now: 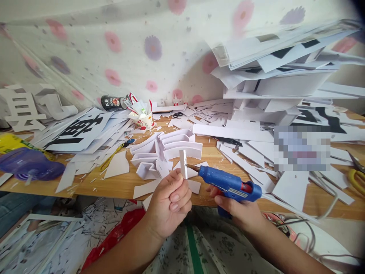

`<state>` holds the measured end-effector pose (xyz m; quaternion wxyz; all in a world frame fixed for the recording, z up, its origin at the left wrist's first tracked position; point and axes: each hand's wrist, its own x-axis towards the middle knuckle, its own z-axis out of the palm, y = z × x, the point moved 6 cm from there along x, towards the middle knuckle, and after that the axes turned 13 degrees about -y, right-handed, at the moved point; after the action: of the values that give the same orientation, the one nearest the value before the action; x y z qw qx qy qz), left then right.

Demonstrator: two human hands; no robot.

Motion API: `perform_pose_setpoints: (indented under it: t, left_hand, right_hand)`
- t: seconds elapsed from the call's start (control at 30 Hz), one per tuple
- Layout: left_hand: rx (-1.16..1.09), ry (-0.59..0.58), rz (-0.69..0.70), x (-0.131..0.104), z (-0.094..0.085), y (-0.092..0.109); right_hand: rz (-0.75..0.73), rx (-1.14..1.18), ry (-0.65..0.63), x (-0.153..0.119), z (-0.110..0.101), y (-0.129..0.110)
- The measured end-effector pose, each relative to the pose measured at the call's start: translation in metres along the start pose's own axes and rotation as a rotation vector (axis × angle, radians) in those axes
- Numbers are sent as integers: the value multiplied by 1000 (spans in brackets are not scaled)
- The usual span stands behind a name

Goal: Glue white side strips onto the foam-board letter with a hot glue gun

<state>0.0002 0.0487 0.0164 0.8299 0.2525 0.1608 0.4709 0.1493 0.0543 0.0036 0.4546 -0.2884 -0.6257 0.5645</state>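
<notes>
Pinched between the fingers of my left hand (171, 199) is a small white foam-board strip (183, 163), held upright above the table's front edge. My right hand (235, 209) is wrapped round the handle of a blue glue gun (228, 182). The gun points left, its metal nozzle at the edge of the strip; whether they touch I cannot tell. Just behind my hands stands a white built-up character shape (165, 150) with raised walls on the wooden table (108, 186). Loose white pieces lie around it.
A paper cup (144, 121) with packets stands at the back, beside a dark can (111, 102) on its side. Printed sheets (76, 131) lie left. Stacked white boards (279, 87) rise at right, above yellow-handled scissors (356, 179). A purple plastic item (31, 163) is far left.
</notes>
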Motion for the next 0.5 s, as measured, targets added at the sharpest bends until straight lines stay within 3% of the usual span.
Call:
perform_pose_setpoints:
  t: [0.23,0.5]
  left_hand:
    - [107,59,73,0,1,5]
    - [165,91,129,-3,2,12]
  right_hand:
    - [1,-109,72,-3,-4,0]
    - [20,-117,42,-5,0,3]
